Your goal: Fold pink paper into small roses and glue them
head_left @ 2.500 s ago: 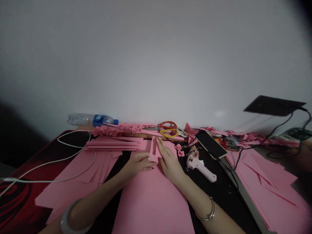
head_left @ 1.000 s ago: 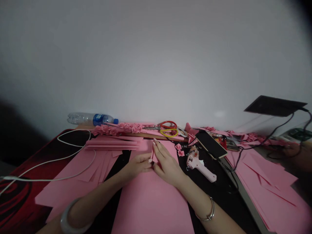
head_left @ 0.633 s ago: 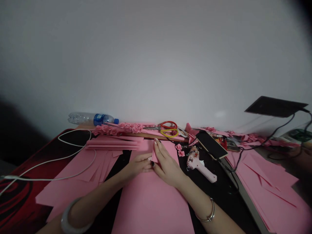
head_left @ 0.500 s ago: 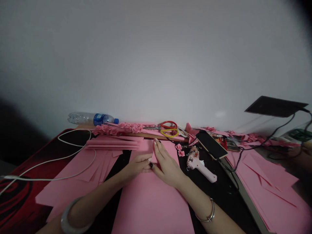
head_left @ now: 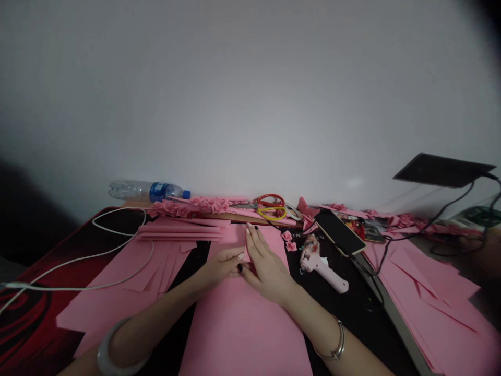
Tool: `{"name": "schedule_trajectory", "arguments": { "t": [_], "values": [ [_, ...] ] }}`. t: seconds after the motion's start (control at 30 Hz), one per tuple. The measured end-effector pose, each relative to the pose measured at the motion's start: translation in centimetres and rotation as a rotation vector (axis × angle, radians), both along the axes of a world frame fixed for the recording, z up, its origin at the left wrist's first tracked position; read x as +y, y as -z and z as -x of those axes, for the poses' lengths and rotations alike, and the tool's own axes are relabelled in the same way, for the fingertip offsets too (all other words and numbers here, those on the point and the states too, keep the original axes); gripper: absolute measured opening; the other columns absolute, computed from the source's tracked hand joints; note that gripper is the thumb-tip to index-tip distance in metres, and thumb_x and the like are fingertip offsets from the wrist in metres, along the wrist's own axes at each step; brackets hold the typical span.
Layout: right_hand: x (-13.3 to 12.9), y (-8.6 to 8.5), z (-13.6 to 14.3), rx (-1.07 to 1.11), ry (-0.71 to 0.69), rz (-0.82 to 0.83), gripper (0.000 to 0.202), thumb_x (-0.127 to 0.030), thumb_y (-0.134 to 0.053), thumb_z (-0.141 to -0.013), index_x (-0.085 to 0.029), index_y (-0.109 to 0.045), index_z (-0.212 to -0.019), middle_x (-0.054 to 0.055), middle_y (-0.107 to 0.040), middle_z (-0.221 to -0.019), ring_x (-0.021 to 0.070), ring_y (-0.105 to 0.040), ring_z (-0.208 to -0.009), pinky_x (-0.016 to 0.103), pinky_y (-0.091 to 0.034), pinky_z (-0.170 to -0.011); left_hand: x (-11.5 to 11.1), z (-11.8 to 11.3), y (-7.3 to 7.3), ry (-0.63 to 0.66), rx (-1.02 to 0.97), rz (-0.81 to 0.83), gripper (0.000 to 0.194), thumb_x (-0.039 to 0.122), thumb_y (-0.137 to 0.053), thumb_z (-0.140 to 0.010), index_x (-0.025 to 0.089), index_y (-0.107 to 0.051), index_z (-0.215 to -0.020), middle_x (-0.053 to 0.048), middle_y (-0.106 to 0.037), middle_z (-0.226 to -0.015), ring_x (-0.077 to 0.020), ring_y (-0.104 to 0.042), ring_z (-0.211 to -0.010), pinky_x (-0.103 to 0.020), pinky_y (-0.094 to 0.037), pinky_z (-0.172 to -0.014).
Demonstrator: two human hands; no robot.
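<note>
A small piece of pink paper (head_left: 246, 254) stands between my two hands, over a long pink sheet (head_left: 245, 334) on the dark mat. My left hand (head_left: 222, 265) pinches its lower edge between thumb and fingers. On its right side lies my right hand (head_left: 263, 261), fingers stretched upward and pressed along the paper, the thumb near my left fingertips. Part of the paper is hidden by my right hand. To the right of my hands are two small pink paper flowers (head_left: 290, 246) and a pale pink glue gun (head_left: 324, 267).
Pink sheets (head_left: 113, 282) lie at left under a white cable (head_left: 78, 288). Along the wall are a plastic bottle (head_left: 148, 191), scissors (head_left: 271, 207) and paper flowers. A phone (head_left: 340, 231), black cables and more pink sheets (head_left: 442, 313) are at right.
My right thumb has shifted slightly left toward my left fingertips, and my right hand has tilted a little over the paper. Less of the small paper shows now.
</note>
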State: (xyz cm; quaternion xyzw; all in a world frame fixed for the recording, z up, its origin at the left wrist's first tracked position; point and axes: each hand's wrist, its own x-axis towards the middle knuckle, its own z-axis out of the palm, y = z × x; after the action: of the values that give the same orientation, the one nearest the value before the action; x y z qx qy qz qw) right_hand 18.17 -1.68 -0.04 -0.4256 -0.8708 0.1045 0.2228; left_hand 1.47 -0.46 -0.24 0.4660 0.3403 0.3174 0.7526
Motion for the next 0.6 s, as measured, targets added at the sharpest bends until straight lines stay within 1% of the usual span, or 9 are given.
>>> {"name": "schedule_trajectory", "arguments": {
  "t": [0.13, 0.37, 0.47, 0.6],
  "values": [
    [-0.01, -0.03, 0.09, -0.011, 0.002, -0.005, 0.077, -0.020, -0.047, -0.082, -0.008, -0.005, -0.146, 0.015, -0.007, -0.152, 0.0281, -0.003, -0.140, 0.049, -0.028, -0.108, 0.02, 0.04, 0.13, -0.002, 0.016, -0.003, 0.045, 0.040, -0.059, -0.079, 0.014, -0.060, -0.116, -0.012, -0.070, -0.093, -0.0237, -0.063, -0.089, -0.040, -0.046, -0.087],
    [-0.19, -0.08, 0.24, -0.045, 0.012, -0.020, 0.076, -0.021, -0.046, -0.082, -0.006, -0.006, -0.145, 0.016, -0.007, -0.152, 0.0292, -0.002, -0.140, 0.049, -0.030, -0.108, -0.05, -0.04, -0.19, 0.028, 0.023, -0.049, 0.042, 0.040, -0.055, -0.082, 0.013, -0.061, -0.113, -0.012, -0.068, -0.095, -0.0227, -0.062, -0.089, -0.040, -0.046, -0.085],
    [-0.22, -0.08, 0.29, -0.055, 0.016, -0.026, 0.076, -0.021, -0.046, -0.082, -0.005, -0.008, -0.145, 0.017, -0.007, -0.152, 0.0294, -0.002, -0.140, 0.048, -0.030, -0.108, 0.03, -0.04, -0.02, 0.039, 0.019, -0.059, 0.038, 0.040, -0.055, -0.082, 0.013, -0.062, -0.108, -0.010, -0.068, -0.090, -0.0211, -0.061, -0.086, -0.038, -0.047, -0.082],
    [-0.28, -0.13, 0.39, -0.055, 0.020, -0.021, 0.075, -0.020, -0.047, -0.081, -0.004, -0.010, -0.145, 0.017, -0.009, -0.152, 0.0288, -0.001, -0.140, 0.047, -0.028, -0.109, 0.16, -0.06, 0.39, 0.023, 0.034, -0.076, 0.030, 0.037, -0.055, -0.081, 0.013, -0.064, -0.096, -0.006, -0.065, -0.081, -0.0181, -0.060, -0.079, -0.034, -0.048, -0.079]
  ]
}}
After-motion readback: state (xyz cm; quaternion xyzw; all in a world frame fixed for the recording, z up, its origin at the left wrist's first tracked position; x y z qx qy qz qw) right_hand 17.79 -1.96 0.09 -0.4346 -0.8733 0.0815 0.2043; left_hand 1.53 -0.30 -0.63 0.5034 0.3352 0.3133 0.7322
